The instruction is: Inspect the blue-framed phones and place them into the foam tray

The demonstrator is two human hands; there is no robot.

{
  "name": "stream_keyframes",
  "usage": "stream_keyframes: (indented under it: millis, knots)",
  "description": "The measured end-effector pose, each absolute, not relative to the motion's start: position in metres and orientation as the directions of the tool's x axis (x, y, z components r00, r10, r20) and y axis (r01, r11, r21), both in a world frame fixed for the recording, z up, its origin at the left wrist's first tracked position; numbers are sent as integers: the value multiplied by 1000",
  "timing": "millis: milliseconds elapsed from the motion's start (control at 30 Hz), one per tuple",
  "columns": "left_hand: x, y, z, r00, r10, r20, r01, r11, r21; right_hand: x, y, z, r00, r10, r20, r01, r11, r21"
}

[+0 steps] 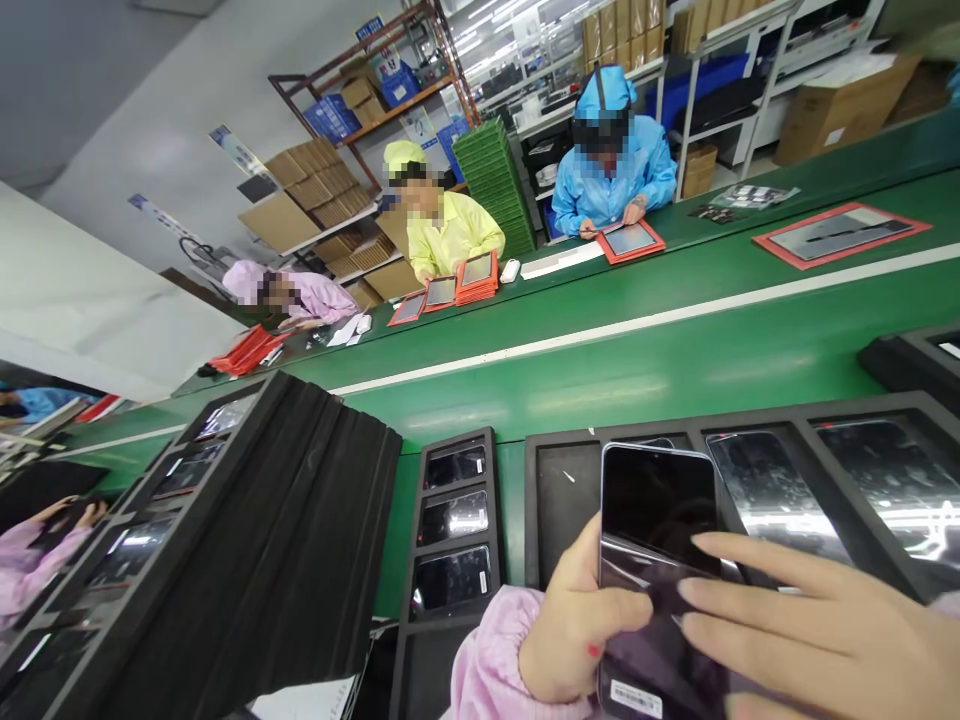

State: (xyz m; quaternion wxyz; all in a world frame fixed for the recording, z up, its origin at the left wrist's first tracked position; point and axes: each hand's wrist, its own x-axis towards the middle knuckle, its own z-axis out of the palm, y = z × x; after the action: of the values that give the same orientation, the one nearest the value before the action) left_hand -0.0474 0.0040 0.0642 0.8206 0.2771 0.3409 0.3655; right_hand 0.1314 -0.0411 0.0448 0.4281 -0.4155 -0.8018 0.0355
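My left hand grips a smartphone by its left edge, thumb over the front. The phone is dark-screened, with a white barcode label near its lower end. A slanted line crosses the glass, and the part below it looks glossier, like clear film. Across the phone's right side lies my right hand, its fingers stretched out over the glass. Beneath both hands is a black foam tray with more phones in its slots, one being a shiny phone; the hands hide part of it.
A narrower black tray holds three phones in the middle. Left of it leans a tall stack of black trays. A green conveyor belt runs behind; across it, people in coloured coats sit by red-framed pieces. A co-worker's hands show far left.
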Motion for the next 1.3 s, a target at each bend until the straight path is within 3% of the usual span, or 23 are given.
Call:
stream_keyframes:
  millis: [100,167,333,400,533,700,833,1067,1133,1200,1300]
  knots:
    - [-42,10,66,376,813,-446,-417,578,702,132,-32,54,-336,712,616,611,663,-433]
    - [-36,14,67,332,804,-494,-497,594,633,137,-14,60,-398,698,595,581,694,-426]
    - [-23,18,71,340,804,-488,-583,587,561,155,36,62,-592,526,610,484,838,-252]
    - [-19,17,74,319,818,-479,-582,567,582,157,47,58,-494,583,645,542,787,-295]
    - [-14,14,78,307,806,-507,-553,584,594,147,53,45,-180,824,538,606,524,-599]
    - [-14,15,75,315,798,-514,-570,592,569,138,51,40,-67,929,365,539,341,-770]
    - [-20,20,59,377,772,-512,-598,625,501,136,44,53,-54,931,360,531,332,-779]
    - [-24,17,29,528,685,-502,-637,711,299,117,31,66,-163,859,485,610,474,-634]
    - [-30,19,31,467,723,-509,-640,674,369,121,27,66,-202,846,493,576,510,-639]
    - [-44,25,35,308,820,-482,-614,558,558,136,19,63,-259,846,467,503,531,-682]
    - [-73,37,35,49,932,-359,-420,346,839,170,-3,48,-314,851,421,496,526,-691]
